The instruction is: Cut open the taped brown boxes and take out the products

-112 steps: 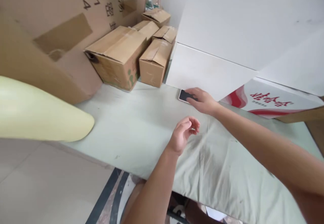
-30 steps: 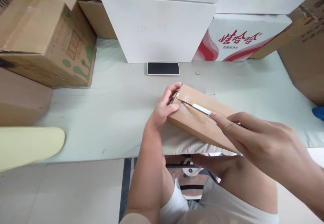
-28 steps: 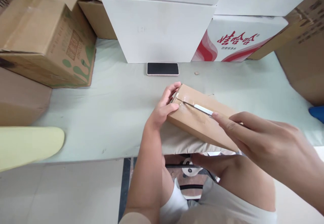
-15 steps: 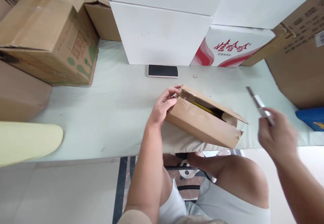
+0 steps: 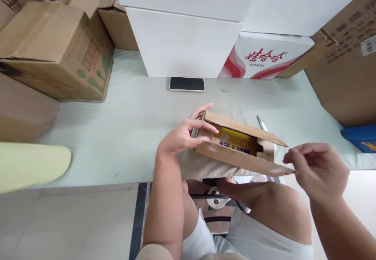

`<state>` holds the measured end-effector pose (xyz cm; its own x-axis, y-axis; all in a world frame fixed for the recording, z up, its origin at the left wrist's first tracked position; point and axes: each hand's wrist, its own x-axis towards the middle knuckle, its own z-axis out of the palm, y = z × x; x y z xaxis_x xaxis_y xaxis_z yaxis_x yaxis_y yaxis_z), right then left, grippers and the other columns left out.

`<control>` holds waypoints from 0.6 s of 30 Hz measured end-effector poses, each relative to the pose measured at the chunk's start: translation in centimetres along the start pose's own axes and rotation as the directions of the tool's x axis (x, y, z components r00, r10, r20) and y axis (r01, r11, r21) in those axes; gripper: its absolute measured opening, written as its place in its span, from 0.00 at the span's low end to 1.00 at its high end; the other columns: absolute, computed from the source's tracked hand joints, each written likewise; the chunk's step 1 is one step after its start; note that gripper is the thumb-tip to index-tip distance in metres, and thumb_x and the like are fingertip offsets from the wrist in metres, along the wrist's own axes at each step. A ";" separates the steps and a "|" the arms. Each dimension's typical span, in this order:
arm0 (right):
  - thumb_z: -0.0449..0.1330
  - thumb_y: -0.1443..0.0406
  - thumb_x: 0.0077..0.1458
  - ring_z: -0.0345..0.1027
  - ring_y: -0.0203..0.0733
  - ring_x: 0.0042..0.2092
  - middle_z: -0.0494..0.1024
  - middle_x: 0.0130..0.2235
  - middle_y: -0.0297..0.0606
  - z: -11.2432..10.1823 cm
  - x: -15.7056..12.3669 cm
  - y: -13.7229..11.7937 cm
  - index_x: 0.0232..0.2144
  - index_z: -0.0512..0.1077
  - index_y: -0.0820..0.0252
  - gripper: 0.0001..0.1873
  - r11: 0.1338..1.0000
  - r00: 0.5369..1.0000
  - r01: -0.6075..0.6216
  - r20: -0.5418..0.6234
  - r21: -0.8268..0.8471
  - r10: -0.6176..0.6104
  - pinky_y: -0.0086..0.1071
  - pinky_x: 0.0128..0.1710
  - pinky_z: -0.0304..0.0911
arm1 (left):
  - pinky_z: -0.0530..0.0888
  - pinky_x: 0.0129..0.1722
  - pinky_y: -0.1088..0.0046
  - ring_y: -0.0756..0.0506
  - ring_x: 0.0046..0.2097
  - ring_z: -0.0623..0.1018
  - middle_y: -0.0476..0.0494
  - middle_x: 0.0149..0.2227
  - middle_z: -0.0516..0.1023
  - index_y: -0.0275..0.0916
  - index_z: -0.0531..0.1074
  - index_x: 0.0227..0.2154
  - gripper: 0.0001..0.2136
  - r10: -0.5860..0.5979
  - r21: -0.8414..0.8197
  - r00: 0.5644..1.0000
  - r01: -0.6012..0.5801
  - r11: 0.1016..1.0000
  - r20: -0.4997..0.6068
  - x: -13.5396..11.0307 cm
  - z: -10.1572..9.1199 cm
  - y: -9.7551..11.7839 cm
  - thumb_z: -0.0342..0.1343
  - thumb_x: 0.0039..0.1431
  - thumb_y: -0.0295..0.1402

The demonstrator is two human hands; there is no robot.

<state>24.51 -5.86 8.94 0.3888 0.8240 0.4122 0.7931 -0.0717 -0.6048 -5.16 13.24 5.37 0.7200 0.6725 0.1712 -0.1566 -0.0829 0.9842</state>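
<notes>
A small brown cardboard box (image 5: 235,156) lies at the table's near edge with its top flaps parted. Inside shows a yellow package (image 5: 236,142) with printed letters. My left hand (image 5: 183,134) grips the box's left end, thumb over the inner flap. My right hand (image 5: 319,170) pinches the tip of the near flap at the box's right end. A white-handled knife (image 5: 262,124) lies on the table just behind the box, apart from both hands.
A black phone (image 5: 187,84) lies flat against white boxes (image 5: 182,42) at the back. A red-and-white carton (image 5: 264,58) stands beside them. Brown cartons (image 5: 55,52) crowd the left, another (image 5: 346,64) the right. A blue object (image 5: 360,136) is at far right.
My right hand drew the knife along the box's tape, swung away right, set the knife down behind the box, and now holds the near flap. The box has opened.
</notes>
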 end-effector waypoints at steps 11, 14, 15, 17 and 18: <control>0.53 0.47 0.68 0.52 0.59 0.73 0.67 0.68 0.47 0.3 2.1 -1.8 0.63 0.71 0.52 0.28 0.836 0.593 0.525 0.636 0.158 -0.493 0.56 0.68 0.58 | 0.64 0.70 0.53 0.32 0.73 0.56 0.39 0.66 0.62 0.41 0.83 0.28 0.29 0.068 0.239 0.998 -0.064 0.969 -0.005 0.8 2.3 1.4 0.49 0.65 0.59; 0.47 0.52 0.71 0.53 0.59 0.72 0.67 0.67 0.50 0.2 2.0 -2.1 0.56 0.74 0.58 0.25 0.790 0.554 0.600 0.648 0.125 -0.523 0.55 0.67 0.59 | 0.63 0.70 0.54 0.32 0.73 0.55 0.37 0.61 0.66 0.39 0.77 0.19 0.30 0.136 0.289 0.991 -0.128 0.949 -0.006 0.7 2.4 1.7 0.47 0.67 0.57; 0.47 0.53 0.71 0.56 0.59 0.71 0.69 0.66 0.51 0.0 2.0 -2.2 0.52 0.75 0.59 0.24 0.784 0.571 0.610 0.620 0.117 -0.538 0.54 0.66 0.62 | 0.64 0.69 0.55 0.33 0.72 0.57 0.37 0.59 0.68 0.39 0.74 0.17 0.31 0.165 0.294 0.986 -0.151 0.944 -0.022 0.7 2.5 1.8 0.47 0.68 0.56; 0.48 0.54 0.71 0.62 0.58 0.68 0.74 0.60 0.53 -0.6 2.0 -2.3 0.42 0.75 0.60 0.21 0.774 0.620 0.622 0.530 0.117 -0.578 0.50 0.62 0.66 | 0.68 0.66 0.56 0.33 0.70 0.61 0.36 0.56 0.69 0.39 0.68 0.13 0.33 0.221 0.284 0.972 -0.191 0.940 -0.077 0.8 2.5 1.8 0.47 0.68 0.56; 0.48 0.55 0.71 0.65 0.58 0.65 0.78 0.54 0.52 -1.1 2.1 -2.4 0.37 0.73 0.59 0.19 0.766 0.637 0.629 0.479 0.130 -0.604 0.48 0.60 0.68 | 0.69 0.65 0.55 0.33 0.68 0.62 0.36 0.56 0.69 0.39 0.66 0.13 0.33 0.243 0.272 0.963 -0.205 0.940 -0.114 0.8 2.4 1.7 0.47 0.67 0.56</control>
<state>23.92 -4.55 12.05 -0.4561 0.8373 0.3014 0.7914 0.5365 -0.2929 -3.20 11.85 7.25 0.5785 0.7116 0.3988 -0.1112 -0.4155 0.9027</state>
